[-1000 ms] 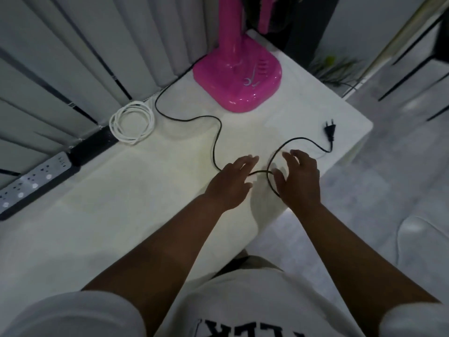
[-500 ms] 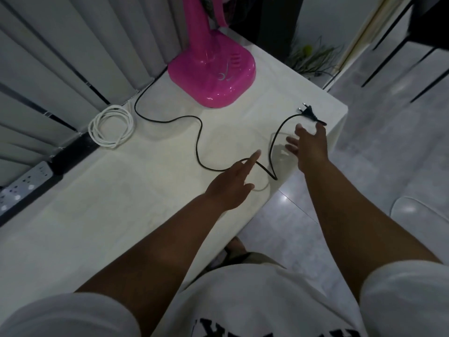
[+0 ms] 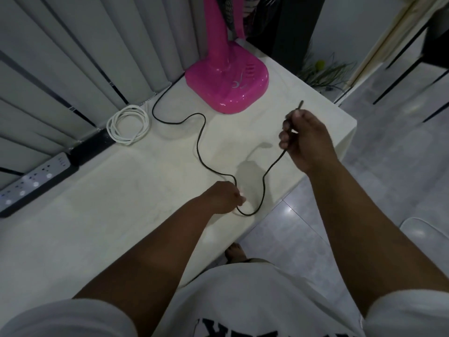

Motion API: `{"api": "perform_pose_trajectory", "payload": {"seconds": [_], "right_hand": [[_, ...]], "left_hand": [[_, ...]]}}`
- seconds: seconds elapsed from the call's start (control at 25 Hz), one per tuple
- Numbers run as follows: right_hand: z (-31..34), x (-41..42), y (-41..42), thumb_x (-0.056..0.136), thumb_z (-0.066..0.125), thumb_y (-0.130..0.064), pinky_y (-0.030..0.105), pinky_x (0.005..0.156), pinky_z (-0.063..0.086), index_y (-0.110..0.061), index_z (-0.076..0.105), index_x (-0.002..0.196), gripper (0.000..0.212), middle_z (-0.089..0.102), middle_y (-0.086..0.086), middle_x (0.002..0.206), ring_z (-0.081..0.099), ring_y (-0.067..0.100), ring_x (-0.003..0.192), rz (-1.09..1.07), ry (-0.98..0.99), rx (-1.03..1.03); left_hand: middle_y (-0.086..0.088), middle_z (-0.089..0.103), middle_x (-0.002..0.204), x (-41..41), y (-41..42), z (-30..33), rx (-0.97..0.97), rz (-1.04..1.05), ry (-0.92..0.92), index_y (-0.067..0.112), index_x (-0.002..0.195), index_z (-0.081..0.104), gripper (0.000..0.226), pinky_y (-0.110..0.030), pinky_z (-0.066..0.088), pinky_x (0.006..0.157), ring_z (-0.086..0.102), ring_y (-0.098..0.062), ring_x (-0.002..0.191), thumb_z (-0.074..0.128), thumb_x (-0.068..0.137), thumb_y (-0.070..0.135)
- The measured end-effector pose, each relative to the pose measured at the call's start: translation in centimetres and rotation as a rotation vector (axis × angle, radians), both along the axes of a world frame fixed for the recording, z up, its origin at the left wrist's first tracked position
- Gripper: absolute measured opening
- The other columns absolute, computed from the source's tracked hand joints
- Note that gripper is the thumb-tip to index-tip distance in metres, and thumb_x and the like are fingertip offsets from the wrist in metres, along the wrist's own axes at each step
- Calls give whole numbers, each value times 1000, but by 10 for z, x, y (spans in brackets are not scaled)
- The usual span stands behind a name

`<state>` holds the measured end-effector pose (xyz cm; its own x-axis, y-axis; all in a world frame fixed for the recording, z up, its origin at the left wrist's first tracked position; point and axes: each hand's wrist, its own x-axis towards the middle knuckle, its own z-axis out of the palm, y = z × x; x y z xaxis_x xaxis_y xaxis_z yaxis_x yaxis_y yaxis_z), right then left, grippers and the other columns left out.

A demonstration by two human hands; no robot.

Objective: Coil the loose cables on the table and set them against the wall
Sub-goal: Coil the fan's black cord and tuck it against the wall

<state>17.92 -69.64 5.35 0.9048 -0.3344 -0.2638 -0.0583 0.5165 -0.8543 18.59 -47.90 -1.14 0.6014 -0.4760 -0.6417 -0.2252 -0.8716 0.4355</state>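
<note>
A thin black cable point(image 3: 199, 147) runs from behind the pink fan base point(image 3: 228, 81) across the white table point(image 3: 97, 227). My right hand point(image 3: 305, 139) holds its plug end lifted above the table, the plug tip sticking out past my fingers. My left hand point(image 3: 224, 197) pinches the same cable near the table's front edge, where it bends into a loop. A white cable point(image 3: 128, 124) lies coiled by the wall.
A black power strip point(image 3: 36, 181) lies along the wall at the left. The slatted wall point(image 3: 73, 57) backs the table. The table's right edge drops to a tiled floor point(image 3: 388, 190), with a plant and dark chair legs beyond.
My right hand has picked up the plug end and lifted it off the table. My left hand has closed on the cable near the front edge.
</note>
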Motion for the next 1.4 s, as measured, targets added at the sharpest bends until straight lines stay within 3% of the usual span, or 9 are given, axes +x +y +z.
{"api": "perform_pose_trajectory", "payload": {"seconds": [0.12, 0.2, 0.32, 0.48, 0.68, 0.88, 1.08, 1.2, 1.4], "right_hand": [[6, -11, 41, 102, 49, -13, 22, 43, 35, -12, 60, 84, 21, 66, 3, 74, 45, 14, 44, 322, -12, -361], [4, -17, 67, 99, 54, -13, 23, 44, 37, -13, 63, 81, 21, 67, 3, 70, 46, 13, 46, 510, 2, -542], [-8, -25, 98, 94, 61, -19, 19, 47, 41, -22, 68, 75, 20, 69, 1, 67, 50, 10, 47, 729, 73, -726], [-28, -26, 113, 94, 57, -26, 16, 52, 47, -22, 72, 80, 21, 73, 2, 69, 59, 9, 52, 938, 110, -840], [-50, -10, 85, 99, 52, -27, 27, 69, 51, -22, 72, 83, 26, 74, 2, 74, 66, 6, 68, 1258, 122, -1126], [-59, 0, 57, 96, 55, -40, 41, 84, 52, -21, 71, 77, 31, 75, 2, 74, 69, 19, 78, 1149, 220, -1022], [-41, 7, 77, 97, 57, -34, 33, 56, 40, -12, 57, 63, 40, 58, 10, 54, 50, 22, 50, 870, 271, -819], [-10, 17, 101, 99, 55, -24, 23, 42, 33, -7, 59, 76, 29, 49, 6, 55, 39, 16, 39, 517, 335, -312], [42, 13, 143, 95, 47, -3, 31, 52, 51, -11, 59, 120, 28, 65, 10, 74, 56, 22, 52, 720, 79, -13]], "left_hand": [[-4, 64, 67, 13, 6, 28, -420, 726, 303, 11, 95, 73, 44, -20, 36, 45, 51, -12, 50, 46, 97, 46], [-7, 68, 72, 27, 16, 47, -787, 1037, 443, 9, 102, 68, 54, -23, 38, 48, 56, -13, 52, 35, 100, 51], [-5, 73, 81, 40, 38, 70, -1021, 1189, 552, 7, 103, 66, 53, -30, 52, 65, 68, -17, 67, 33, 101, 49], [5, 53, 59, 37, 62, 85, -1025, 1354, 513, 8, 95, 66, 40, -25, 45, 53, 45, -9, 43, 39, 103, 36], [8, 33, 49, 35, 110, 97, -1183, 1470, 364, 9, 100, 63, 30, -22, 27, 46, 24, -7, 39, 42, 103, 31], [7, 37, 48, 37, 144, 111, -1401, 1491, 226, 15, 81, 53, 27, -20, 22, 36, 26, -6, 39, 42, 102, 27], [6, 41, 50, 38, 148, 121, -1331, 1395, 47, 13, 84, 55, 27, -20, 21, 37, 27, -7, 40, 40, 102, 25], [5, 45, 55, 27, 130, 117, -1184, 1329, 20, 10, 91, 59, 24, -21, 24, 40, 30, -7, 43, 42, 101, 25], [-4, 63, 75, 7, 102, 111, -1108, 1334, 26, 7, 97, 61, 24, -24, 41, 52, 52, -11, 57, 40, 102, 16]]}}
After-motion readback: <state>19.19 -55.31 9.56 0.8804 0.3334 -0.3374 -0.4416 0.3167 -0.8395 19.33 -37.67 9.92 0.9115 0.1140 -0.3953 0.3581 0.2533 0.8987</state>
